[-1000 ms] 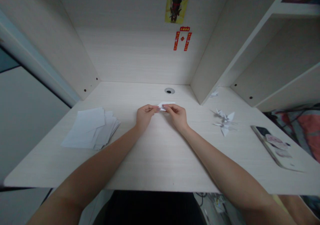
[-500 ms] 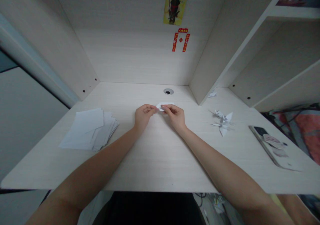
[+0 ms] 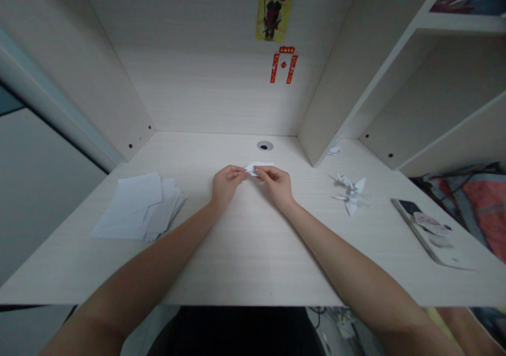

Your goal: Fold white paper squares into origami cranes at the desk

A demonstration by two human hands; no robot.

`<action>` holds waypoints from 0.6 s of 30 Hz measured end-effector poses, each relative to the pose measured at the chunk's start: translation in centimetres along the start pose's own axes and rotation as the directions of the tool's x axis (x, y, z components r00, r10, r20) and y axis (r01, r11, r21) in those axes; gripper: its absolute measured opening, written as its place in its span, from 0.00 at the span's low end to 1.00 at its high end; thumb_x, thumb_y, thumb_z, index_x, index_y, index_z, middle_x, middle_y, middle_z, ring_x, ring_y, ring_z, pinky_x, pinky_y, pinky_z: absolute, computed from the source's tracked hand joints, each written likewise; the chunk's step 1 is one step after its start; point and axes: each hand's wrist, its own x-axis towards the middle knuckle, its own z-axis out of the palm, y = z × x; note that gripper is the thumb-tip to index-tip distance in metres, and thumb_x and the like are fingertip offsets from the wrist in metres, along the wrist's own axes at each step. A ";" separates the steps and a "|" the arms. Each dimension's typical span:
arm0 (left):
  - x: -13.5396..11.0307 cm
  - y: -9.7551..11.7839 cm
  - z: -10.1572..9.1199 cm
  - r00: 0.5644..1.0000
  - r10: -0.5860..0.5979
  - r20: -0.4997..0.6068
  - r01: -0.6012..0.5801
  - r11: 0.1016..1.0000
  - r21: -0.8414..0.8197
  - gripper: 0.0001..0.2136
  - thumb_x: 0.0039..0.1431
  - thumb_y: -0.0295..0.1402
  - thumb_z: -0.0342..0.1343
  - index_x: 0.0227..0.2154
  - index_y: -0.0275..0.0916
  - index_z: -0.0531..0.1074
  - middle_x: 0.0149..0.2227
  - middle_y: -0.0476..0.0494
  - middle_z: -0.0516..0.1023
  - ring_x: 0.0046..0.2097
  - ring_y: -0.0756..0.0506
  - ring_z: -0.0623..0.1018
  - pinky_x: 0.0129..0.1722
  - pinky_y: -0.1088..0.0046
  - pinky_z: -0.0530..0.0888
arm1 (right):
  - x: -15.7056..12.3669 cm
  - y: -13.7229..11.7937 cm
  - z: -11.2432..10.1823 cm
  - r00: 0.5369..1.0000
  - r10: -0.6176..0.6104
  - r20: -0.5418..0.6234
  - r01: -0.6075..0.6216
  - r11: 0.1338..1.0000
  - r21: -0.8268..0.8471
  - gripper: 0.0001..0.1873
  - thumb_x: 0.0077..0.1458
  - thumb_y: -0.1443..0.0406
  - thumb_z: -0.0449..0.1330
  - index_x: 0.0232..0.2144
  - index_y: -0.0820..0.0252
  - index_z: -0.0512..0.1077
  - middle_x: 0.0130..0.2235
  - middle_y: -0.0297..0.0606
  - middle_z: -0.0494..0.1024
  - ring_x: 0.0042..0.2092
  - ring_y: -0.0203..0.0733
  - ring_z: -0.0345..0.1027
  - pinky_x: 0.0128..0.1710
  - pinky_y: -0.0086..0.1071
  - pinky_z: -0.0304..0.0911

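My left hand [image 3: 225, 182] and my right hand [image 3: 276, 183] meet over the middle of the pale wooden desk [image 3: 245, 250]. Both pinch a small folded piece of white paper [image 3: 259, 166] between fingertips and thumbs, low over the desk top. The paper's far edge sticks out past my right fingers; the rest is hidden by them. Both forearms stretch in from the near edge.
A loose stack of white paper sheets [image 3: 138, 207] lies at the left. Folded paper cranes [image 3: 350, 193] sit at the right, and a small paper scrap [image 3: 334, 149] by the shelf wall. A phone [image 3: 429, 229] lies near the right edge. A cable hole [image 3: 264, 145] is at the back.
My hands keep pinching the small paper in the same spot. The view has drifted slightly, so everything sits a little further left.
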 end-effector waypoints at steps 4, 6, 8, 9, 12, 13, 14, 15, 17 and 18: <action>0.0 -0.2 0.1 0.999 0.023 0.049 -0.022 1.000 -0.014 0.15 0.41 0.37 0.65 0.34 0.38 0.75 0.31 0.46 0.80 0.32 0.50 0.76 0.35 0.74 0.70 | 0.0 -0.1 -0.1 0.999 0.017 0.039 -0.019 0.999 0.038 0.10 0.42 0.59 0.66 0.29 0.56 0.79 0.33 0.37 0.81 0.33 0.39 0.72 0.38 0.34 0.66; 0.1 -0.3 0.2 0.998 0.028 0.050 -0.027 1.000 -0.008 0.15 0.42 0.37 0.64 0.34 0.38 0.76 0.33 0.45 0.80 0.33 0.49 0.76 0.37 0.73 0.71 | 0.0 -0.2 0.0 0.998 0.029 0.047 -0.032 0.998 0.053 0.10 0.41 0.60 0.67 0.29 0.56 0.79 0.32 0.37 0.81 0.33 0.38 0.71 0.38 0.34 0.66; 0.1 -0.3 0.2 0.999 0.026 0.046 -0.026 1.000 -0.009 0.14 0.43 0.37 0.64 0.34 0.38 0.76 0.34 0.45 0.80 0.34 0.48 0.77 0.38 0.72 0.71 | 0.0 -0.3 0.0 0.998 0.045 0.045 -0.048 0.997 0.065 0.11 0.41 0.59 0.67 0.29 0.56 0.79 0.32 0.37 0.81 0.32 0.38 0.71 0.38 0.34 0.66; 0.1 -0.3 0.2 0.999 0.026 0.041 -0.026 1.000 -0.010 0.14 0.43 0.37 0.64 0.34 0.38 0.77 0.34 0.44 0.80 0.35 0.48 0.77 0.38 0.72 0.71 | 0.0 -0.3 0.0 0.998 0.055 0.043 -0.057 0.996 0.067 0.12 0.40 0.58 0.67 0.30 0.56 0.79 0.32 0.37 0.81 0.32 0.38 0.71 0.37 0.34 0.66; 0.0 -0.2 0.2 0.999 0.033 0.030 -0.033 0.999 0.002 0.15 0.42 0.37 0.65 0.34 0.38 0.77 0.34 0.43 0.80 0.36 0.47 0.77 0.39 0.71 0.72 | 0.0 -0.2 0.0 0.996 0.076 0.036 -0.078 0.995 0.068 0.13 0.40 0.58 0.67 0.30 0.56 0.79 0.32 0.37 0.81 0.31 0.38 0.71 0.36 0.34 0.65; 0.0 -0.2 0.2 0.999 0.037 0.028 -0.037 0.999 0.006 0.15 0.42 0.38 0.65 0.34 0.38 0.77 0.34 0.43 0.80 0.36 0.46 0.78 0.40 0.70 0.72 | 0.1 -0.2 0.0 0.996 0.078 0.035 -0.080 0.994 0.070 0.13 0.40 0.58 0.67 0.30 0.56 0.79 0.32 0.37 0.81 0.31 0.38 0.71 0.35 0.34 0.65; -0.1 -0.2 0.2 0.999 0.040 0.026 -0.041 0.999 0.009 0.15 0.42 0.38 0.65 0.34 0.38 0.77 0.35 0.43 0.81 0.36 0.46 0.78 0.40 0.70 0.72 | 0.1 -0.2 0.0 0.996 0.078 0.035 -0.080 0.994 0.074 0.12 0.40 0.58 0.67 0.30 0.56 0.79 0.32 0.37 0.81 0.31 0.37 0.70 0.35 0.33 0.65; -0.1 -0.1 0.2 0.999 0.043 0.026 -0.043 0.999 0.010 0.15 0.42 0.38 0.65 0.34 0.38 0.77 0.35 0.43 0.81 0.37 0.46 0.78 0.41 0.70 0.72 | 0.1 -0.2 -0.1 0.997 0.076 0.034 -0.079 0.994 0.078 0.12 0.40 0.58 0.67 0.29 0.57 0.79 0.31 0.37 0.81 0.30 0.37 0.70 0.35 0.33 0.65; -0.1 -0.1 0.2 0.998 0.048 0.026 -0.049 0.999 0.009 0.15 0.42 0.38 0.65 0.34 0.37 0.78 0.35 0.43 0.81 0.37 0.45 0.78 0.42 0.69 0.72 | 0.1 -0.2 -0.1 0.997 0.073 0.033 -0.076 0.994 0.084 0.11 0.41 0.58 0.67 0.29 0.57 0.79 0.30 0.36 0.81 0.30 0.36 0.70 0.34 0.32 0.64; -0.2 -0.1 0.3 0.998 0.050 0.024 -0.050 0.999 0.008 0.15 0.42 0.38 0.65 0.34 0.37 0.78 0.35 0.43 0.81 0.38 0.45 0.78 0.42 0.69 0.72 | 0.0 -0.2 -0.1 0.997 0.073 0.032 -0.075 0.994 0.084 0.12 0.41 0.58 0.67 0.29 0.57 0.79 0.30 0.36 0.80 0.30 0.36 0.70 0.34 0.32 0.64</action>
